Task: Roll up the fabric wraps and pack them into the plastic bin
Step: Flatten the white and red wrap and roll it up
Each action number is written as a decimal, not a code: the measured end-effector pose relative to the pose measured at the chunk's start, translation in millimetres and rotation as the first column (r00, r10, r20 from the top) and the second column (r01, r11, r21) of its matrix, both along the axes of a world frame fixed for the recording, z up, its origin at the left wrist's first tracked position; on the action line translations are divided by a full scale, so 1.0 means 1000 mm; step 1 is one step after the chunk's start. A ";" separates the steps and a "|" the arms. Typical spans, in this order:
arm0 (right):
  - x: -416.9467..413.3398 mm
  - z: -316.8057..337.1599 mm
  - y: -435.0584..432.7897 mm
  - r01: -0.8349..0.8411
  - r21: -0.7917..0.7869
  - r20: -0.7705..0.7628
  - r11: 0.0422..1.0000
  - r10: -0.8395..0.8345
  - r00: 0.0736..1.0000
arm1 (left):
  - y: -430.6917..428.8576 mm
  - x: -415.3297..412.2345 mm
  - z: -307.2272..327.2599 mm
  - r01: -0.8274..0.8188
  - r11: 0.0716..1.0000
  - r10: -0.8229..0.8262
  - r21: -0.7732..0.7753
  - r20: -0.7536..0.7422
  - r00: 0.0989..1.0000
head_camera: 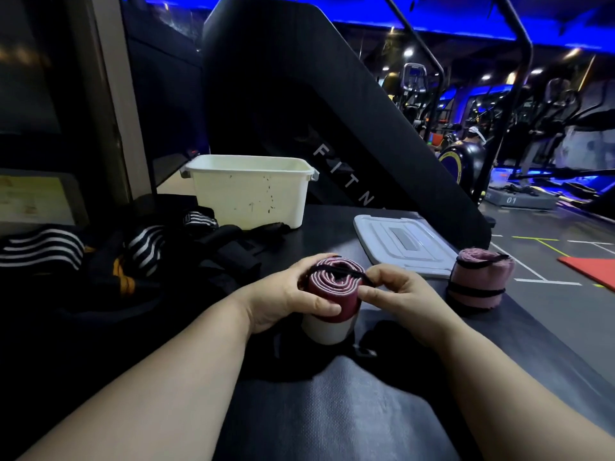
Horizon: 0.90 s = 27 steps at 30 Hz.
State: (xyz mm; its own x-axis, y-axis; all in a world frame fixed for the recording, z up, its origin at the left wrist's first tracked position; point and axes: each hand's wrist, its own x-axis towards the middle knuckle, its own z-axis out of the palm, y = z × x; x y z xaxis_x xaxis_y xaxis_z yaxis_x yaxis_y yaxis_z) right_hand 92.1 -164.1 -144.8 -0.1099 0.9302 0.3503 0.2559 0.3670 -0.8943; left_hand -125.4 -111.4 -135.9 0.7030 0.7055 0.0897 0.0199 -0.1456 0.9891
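Note:
A dark red and white rolled wrap [332,294] stands upright in front of me on the black mat. My left hand [286,294] grips its left side. My right hand [396,287] pinches a black elastic cord [336,271] stretched across the roll's top. A pink rolled wrap [479,277], bound with black cord, stands to the right. The white plastic bin [253,191] sits open at the back, left of centre. A pile of unrolled black wraps with white stripes [139,247] lies at the left.
The bin's grey-white lid [402,244] lies flat between the bin and the pink roll. A large black exercise machine [299,94] rises behind the bin. The mat's right edge drops to the gym floor [549,261].

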 end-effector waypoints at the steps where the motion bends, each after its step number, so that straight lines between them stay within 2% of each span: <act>1: 0.000 0.001 -0.001 0.001 -0.005 0.000 1.000 -0.001 1.000 | -0.001 0.000 0.000 -0.010 1.000 0.010 0.005 0.003 1.000; 10: -0.005 0.008 -0.005 -0.105 -0.056 -0.093 0.993 0.100 0.991 | -0.002 0.005 -0.004 -0.115 0.992 0.114 0.059 0.033 0.993; 13: -0.006 0.007 -0.006 -0.055 -0.024 -0.045 0.998 0.054 0.998 | -0.002 0.006 -0.005 -0.129 0.990 0.126 0.056 0.054 0.991; 19: -0.010 0.004 -0.005 0.012 0.014 -0.089 1.000 -0.010 0.996 | -0.002 0.007 -0.007 -0.181 0.980 0.175 0.082 0.068 0.982; 27: -0.015 0.003 -0.002 -0.034 0.052 -0.159 0.998 0.042 0.986 | 0.001 0.007 -0.008 -0.242 0.966 0.237 0.093 0.063 0.969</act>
State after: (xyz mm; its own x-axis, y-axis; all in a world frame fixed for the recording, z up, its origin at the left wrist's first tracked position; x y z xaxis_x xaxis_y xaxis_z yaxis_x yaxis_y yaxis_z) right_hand 77.5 -165.7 -141.8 -0.0837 0.9076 0.4114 0.0965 0.4182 -0.9032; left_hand -118.0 -110.2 -144.3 0.5070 0.8387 0.1990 0.0158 -0.2398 0.9707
